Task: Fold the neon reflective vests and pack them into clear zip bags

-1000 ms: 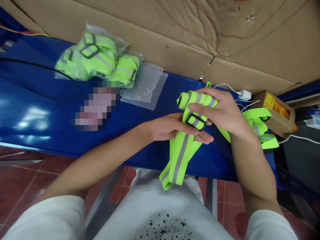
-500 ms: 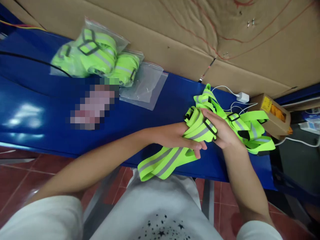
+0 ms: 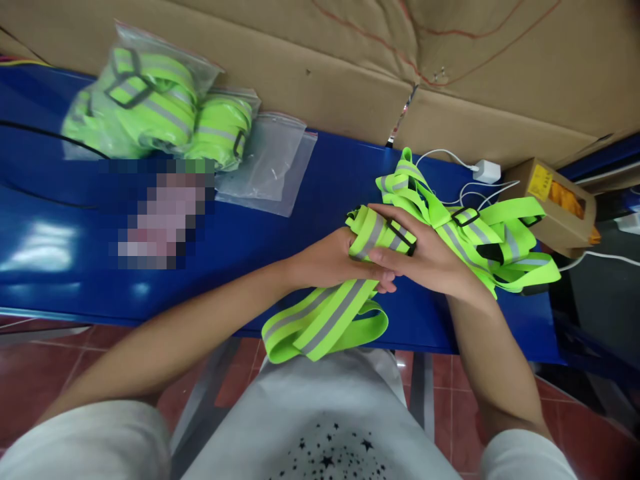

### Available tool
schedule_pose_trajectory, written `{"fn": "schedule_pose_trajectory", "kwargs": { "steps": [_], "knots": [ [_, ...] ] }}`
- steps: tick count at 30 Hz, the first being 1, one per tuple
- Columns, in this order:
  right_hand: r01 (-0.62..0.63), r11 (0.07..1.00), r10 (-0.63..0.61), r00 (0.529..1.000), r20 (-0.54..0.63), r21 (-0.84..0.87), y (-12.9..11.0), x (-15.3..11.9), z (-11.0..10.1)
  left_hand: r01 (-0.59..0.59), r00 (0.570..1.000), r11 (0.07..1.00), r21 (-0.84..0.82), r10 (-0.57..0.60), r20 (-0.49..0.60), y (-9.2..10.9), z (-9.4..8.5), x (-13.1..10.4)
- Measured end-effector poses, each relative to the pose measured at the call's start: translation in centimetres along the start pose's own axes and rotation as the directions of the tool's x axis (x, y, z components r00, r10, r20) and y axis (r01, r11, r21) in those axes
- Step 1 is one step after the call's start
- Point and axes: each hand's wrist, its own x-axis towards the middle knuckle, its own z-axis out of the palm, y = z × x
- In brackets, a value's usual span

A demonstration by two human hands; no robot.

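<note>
A neon green strap with grey stripes (image 3: 333,317) is bunched into a roll between my two hands, its loose loops hanging toward the table's front edge. My left hand (image 3: 340,260) is wrapped round the roll from the left and below. From the right, my right hand (image 3: 420,257) grips the same roll, its thumb pressed on the front and its fingers behind. A black buckle (image 3: 400,235) lies on top of the roll. Just right of my hands, a second tangle of green straps (image 3: 515,243) with black buckles rests on the table.
Bagged green straps (image 3: 150,100) and a smaller bag of straps (image 3: 220,130) lie at the back left of the blue table (image 3: 240,233). Beside them are flat clear bags (image 3: 275,160). A white charger (image 3: 487,171) and a cardboard box (image 3: 550,200) stand at the back right.
My right thumb has come round onto the front of the roll. A strap loop below my hands has opened out. The view has shifted slightly.
</note>
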Motion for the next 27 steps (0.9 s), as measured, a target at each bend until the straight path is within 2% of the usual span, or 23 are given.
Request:
{"fn": "schedule_pose_trajectory", "kwargs": {
  "steps": [2,5,8,10,12,14,17,20,23,27],
  "knots": [
    [-0.03,0.999,0.031,0.999,-0.024,0.024,0.1,0.2,0.4,0.012,1.0,1.0,-0.013,-0.012,-0.004,0.1,-0.1,0.0],
    [-0.032,0.998,0.033,0.999,-0.017,0.055,0.3,0.4,0.3,0.061,0.994,0.992,-0.107,-0.05,0.101,0.3,-0.3,-0.2],
    [-0.014,1.0,0.012,0.995,0.104,0.015,0.2,0.3,-0.5,0.127,0.969,0.986,-0.104,-0.101,0.226,0.3,-0.1,-0.5],
    [0.027,0.998,-0.017,0.982,0.188,-0.054,0.0,0.0,-0.9,0.151,0.959,0.987,-0.05,-0.134,0.251,0.0,0.2,-0.7],
    [0.054,0.993,-0.032,0.98,0.198,-0.105,-0.1,-0.2,-1.0,0.169,0.958,0.985,-0.047,-0.153,0.242,-0.2,0.5,-0.9],
    [0.05,0.993,-0.035,0.989,0.143,-0.105,-0.3,-0.3,-0.8,0.188,0.96,0.975,-0.119,-0.157,0.23,-0.3,0.6,-1.0],
    [0.072,0.995,-0.07,0.997,0.031,-0.063,-0.4,-0.3,-0.2,0.234,0.947,0.931,-0.279,-0.154,0.281,0.1,0.6,-1.0],
    [0.102,0.994,-0.104,0.993,-0.051,-0.038,-0.6,-0.3,0.3,0.245,0.942,0.903,-0.353,-0.136,0.306,0.6,0.5,-1.0],
    [0.103,0.994,-0.105,0.985,-0.139,-0.025,-1.0,-0.4,0.4,0.23,0.952,0.925,-0.301,-0.15,0.265,0.8,0.4,-1.0],
    [0.078,0.997,-0.078,0.956,-0.283,-0.012,-1.2,-0.7,0.1,0.205,0.968,0.97,-0.132,-0.181,0.172,0.8,-0.2,-0.7]
  ]
}}
